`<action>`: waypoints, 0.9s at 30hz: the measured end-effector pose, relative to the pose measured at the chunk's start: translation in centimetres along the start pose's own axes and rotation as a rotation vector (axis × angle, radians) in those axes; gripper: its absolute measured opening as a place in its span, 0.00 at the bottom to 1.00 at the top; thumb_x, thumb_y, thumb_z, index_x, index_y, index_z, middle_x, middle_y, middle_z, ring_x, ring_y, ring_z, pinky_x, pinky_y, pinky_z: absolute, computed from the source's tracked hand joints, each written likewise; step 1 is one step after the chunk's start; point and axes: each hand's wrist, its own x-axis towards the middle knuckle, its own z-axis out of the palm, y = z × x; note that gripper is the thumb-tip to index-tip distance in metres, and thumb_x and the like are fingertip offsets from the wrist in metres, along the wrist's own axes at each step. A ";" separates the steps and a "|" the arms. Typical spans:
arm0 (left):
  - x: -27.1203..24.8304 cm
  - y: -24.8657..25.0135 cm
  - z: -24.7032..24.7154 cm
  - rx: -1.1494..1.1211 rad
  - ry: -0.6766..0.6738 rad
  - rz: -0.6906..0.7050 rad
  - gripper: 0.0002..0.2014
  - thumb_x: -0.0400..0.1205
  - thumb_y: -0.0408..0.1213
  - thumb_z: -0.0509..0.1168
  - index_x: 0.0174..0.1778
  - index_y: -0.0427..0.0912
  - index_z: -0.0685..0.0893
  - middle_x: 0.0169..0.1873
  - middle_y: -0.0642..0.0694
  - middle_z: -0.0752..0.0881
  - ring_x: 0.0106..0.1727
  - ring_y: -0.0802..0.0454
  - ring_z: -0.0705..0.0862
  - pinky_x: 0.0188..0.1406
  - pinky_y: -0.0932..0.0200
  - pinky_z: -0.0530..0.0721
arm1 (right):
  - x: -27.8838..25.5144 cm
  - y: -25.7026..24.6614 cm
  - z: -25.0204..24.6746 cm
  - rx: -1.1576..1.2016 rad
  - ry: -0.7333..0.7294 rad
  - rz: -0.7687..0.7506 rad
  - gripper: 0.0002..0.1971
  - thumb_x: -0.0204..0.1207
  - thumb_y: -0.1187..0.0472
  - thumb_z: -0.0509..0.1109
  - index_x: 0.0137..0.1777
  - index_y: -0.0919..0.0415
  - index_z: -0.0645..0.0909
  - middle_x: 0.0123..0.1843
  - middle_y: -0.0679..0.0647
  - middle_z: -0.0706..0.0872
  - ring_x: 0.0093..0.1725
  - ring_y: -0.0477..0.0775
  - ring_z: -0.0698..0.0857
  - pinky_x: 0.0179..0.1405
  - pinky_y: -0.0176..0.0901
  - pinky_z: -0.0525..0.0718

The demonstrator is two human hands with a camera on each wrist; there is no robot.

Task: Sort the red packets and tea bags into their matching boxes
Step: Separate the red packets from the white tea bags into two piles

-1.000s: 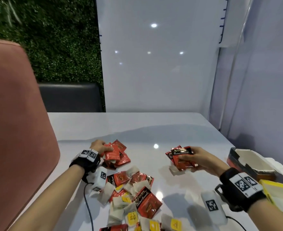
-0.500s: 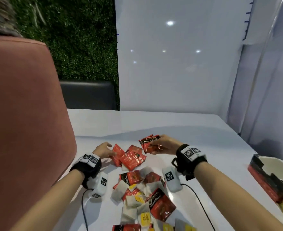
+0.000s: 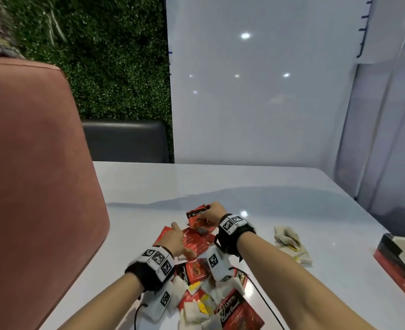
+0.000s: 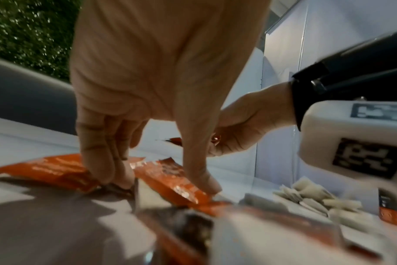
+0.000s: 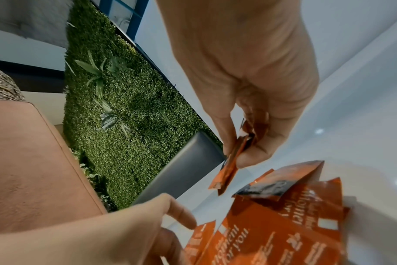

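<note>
Several red packets (image 3: 194,241) lie spread on the white table (image 3: 280,186), and my left hand (image 3: 179,240) rests on them with fingers stretched out. In the left wrist view its fingertips (image 4: 111,175) and thumb press down on two red packets (image 4: 177,186). My right hand (image 3: 210,214) hovers just beyond, pinching a small stack of red packets (image 3: 195,216) between thumb and fingers; the right wrist view shows that stack (image 5: 229,165) edge-on. Nearer me sits a mixed pile (image 3: 208,298) of red packets and white tea bags with yellow tags.
A separate heap of tea bags (image 3: 289,244) lies to the right of my right forearm. An open red and black box (image 3: 397,260) stands at the table's right edge. A pink chair back (image 3: 30,186) fills the left, and a white partition rises behind the table.
My right hand has carried its red packets leftward from near the box to just above the spread packets. My left hand has flattened onto those packets. The head view has turned left.
</note>
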 end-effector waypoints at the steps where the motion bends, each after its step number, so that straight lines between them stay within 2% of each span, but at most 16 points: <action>1: 0.0 0.2 0.4 0.009 0.001 -0.014 0.46 0.69 0.41 0.78 0.72 0.31 0.54 0.59 0.35 0.81 0.61 0.42 0.81 0.54 0.56 0.79 | 0.2 0.3 0.0 0.012 -0.005 0.017 0.13 0.69 0.68 0.75 0.30 0.61 0.73 0.44 0.62 0.83 0.52 0.62 0.87 0.51 0.54 0.88; 4: 0.1 0.5 1.0 0.028 0.049 -0.039 0.49 0.70 0.36 0.77 0.75 0.30 0.49 0.56 0.36 0.84 0.57 0.44 0.84 0.48 0.58 0.78 | 0.2 1.1 0.0 0.093 -0.051 0.076 0.10 0.71 0.71 0.73 0.35 0.64 0.74 0.42 0.60 0.82 0.52 0.63 0.86 0.30 0.48 0.88; 6: 0.3 0.5 0.8 -0.035 0.041 -0.079 0.47 0.68 0.33 0.79 0.73 0.30 0.53 0.55 0.35 0.84 0.57 0.43 0.84 0.50 0.55 0.80 | -0.1 1.6 0.1 0.080 -0.071 0.090 0.07 0.72 0.70 0.73 0.43 0.67 0.76 0.45 0.60 0.82 0.55 0.63 0.86 0.35 0.49 0.89; 9: 0.4 -0.2 0.1 -0.127 0.075 -0.102 0.40 0.63 0.33 0.81 0.65 0.30 0.64 0.55 0.35 0.83 0.57 0.41 0.84 0.51 0.53 0.83 | 0.0 2.1 0.1 0.065 -0.094 0.112 0.13 0.73 0.68 0.73 0.55 0.69 0.77 0.50 0.62 0.81 0.58 0.64 0.86 0.40 0.51 0.87; 10: 0.4 -0.5 -0.1 -0.146 0.099 -0.092 0.39 0.61 0.35 0.82 0.62 0.30 0.67 0.55 0.37 0.82 0.56 0.43 0.83 0.51 0.54 0.83 | 0.1 2.2 0.2 0.055 -0.096 0.103 0.13 0.72 0.68 0.74 0.55 0.69 0.77 0.51 0.63 0.82 0.58 0.64 0.86 0.42 0.53 0.88; 12: 0.7 -1.1 -0.7 -0.182 0.105 -0.065 0.37 0.57 0.43 0.84 0.56 0.30 0.73 0.48 0.40 0.83 0.47 0.47 0.83 0.41 0.58 0.81 | 0.4 2.4 0.3 0.023 -0.088 0.075 0.11 0.71 0.66 0.76 0.48 0.67 0.77 0.53 0.64 0.85 0.58 0.63 0.86 0.50 0.57 0.88; 14: 0.8 -1.5 -1.8 -0.201 0.100 -0.057 0.32 0.56 0.49 0.84 0.45 0.34 0.79 0.42 0.42 0.84 0.39 0.50 0.82 0.31 0.62 0.79 | 0.5 2.5 0.5 0.023 -0.065 0.049 0.10 0.71 0.65 0.76 0.39 0.64 0.75 0.47 0.60 0.85 0.58 0.63 0.86 0.51 0.57 0.87; 15: 0.9 -1.6 -2.5 -0.217 0.107 -0.064 0.27 0.57 0.49 0.83 0.39 0.36 0.78 0.41 0.42 0.83 0.40 0.48 0.83 0.33 0.60 0.81 | 0.6 2.5 0.5 0.019 -0.053 0.034 0.11 0.71 0.64 0.76 0.36 0.62 0.74 0.42 0.58 0.84 0.57 0.63 0.86 0.51 0.56 0.87; 16: 0.9 -1.7 -3.1 -0.234 0.115 -0.070 0.24 0.60 0.49 0.82 0.37 0.38 0.77 0.42 0.41 0.83 0.43 0.45 0.84 0.41 0.56 0.84 | 0.6 2.4 0.6 -0.004 -0.047 0.012 0.11 0.72 0.62 0.75 0.36 0.63 0.75 0.41 0.58 0.84 0.56 0.62 0.87 0.51 0.55 0.87; 17: 1.0 -1.9 -3.8 -0.264 0.120 -0.069 0.23 0.62 0.48 0.81 0.39 0.37 0.79 0.44 0.39 0.84 0.48 0.43 0.85 0.49 0.53 0.84 | 0.6 2.4 0.7 -0.060 -0.047 -0.016 0.11 0.72 0.59 0.75 0.39 0.65 0.78 0.43 0.60 0.85 0.53 0.61 0.87 0.52 0.54 0.86; 18: 1.2 -2.1 -4.4 -0.314 0.123 -0.069 0.25 0.63 0.46 0.81 0.46 0.33 0.81 0.47 0.37 0.86 0.50 0.41 0.86 0.54 0.51 0.84 | 0.5 2.4 0.7 -0.135 -0.055 -0.039 0.11 0.74 0.57 0.73 0.43 0.67 0.80 0.46 0.63 0.85 0.49 0.59 0.85 0.50 0.51 0.86; 19: 1.3 -2.4 -4.8 -0.376 0.121 -0.077 0.29 0.64 0.44 0.81 0.54 0.29 0.81 0.48 0.35 0.87 0.51 0.42 0.86 0.55 0.51 0.84 | 0.2 2.3 0.6 -0.217 -0.063 -0.067 0.13 0.75 0.56 0.72 0.47 0.67 0.80 0.48 0.64 0.85 0.46 0.58 0.83 0.44 0.48 0.85; 20: 1.2 -2.6 -5.2 -0.430 0.118 -0.078 0.32 0.65 0.42 0.81 0.59 0.28 0.79 0.49 0.34 0.87 0.50 0.42 0.86 0.55 0.51 0.84 | -0.2 2.2 0.2 -0.309 -0.069 -0.096 0.14 0.76 0.56 0.71 0.50 0.68 0.80 0.49 0.64 0.84 0.45 0.57 0.80 0.38 0.44 0.82; 21: 1.0 -2.8 -5.5 -0.467 0.105 -0.085 0.32 0.66 0.40 0.80 0.61 0.28 0.78 0.49 0.33 0.87 0.50 0.42 0.86 0.54 0.51 0.84 | -0.7 2.1 -0.3 -0.403 -0.074 -0.123 0.15 0.76 0.56 0.70 0.53 0.70 0.80 0.52 0.65 0.85 0.46 0.57 0.80 0.36 0.43 0.79; 24: 0.3 -3.3 -5.9 -0.501 0.071 -0.089 0.27 0.67 0.35 0.79 0.59 0.30 0.78 0.51 0.32 0.86 0.49 0.42 0.85 0.42 0.53 0.84 | -3.0 1.9 -2.3 -0.599 -0.116 -0.230 0.17 0.77 0.60 0.70 0.60 0.72 0.79 0.57 0.65 0.85 0.52 0.60 0.82 0.45 0.47 0.80; 27: -0.4 -4.1 -6.6 -0.478 0.117 -0.048 0.21 0.68 0.33 0.78 0.53 0.28 0.81 0.44 0.34 0.88 0.43 0.43 0.87 0.36 0.56 0.84 | -5.8 2.4 -3.9 -0.673 -0.280 -0.299 0.17 0.77 0.65 0.69 0.64 0.67 0.79 0.62 0.63 0.84 0.48 0.58 0.82 0.37 0.38 0.81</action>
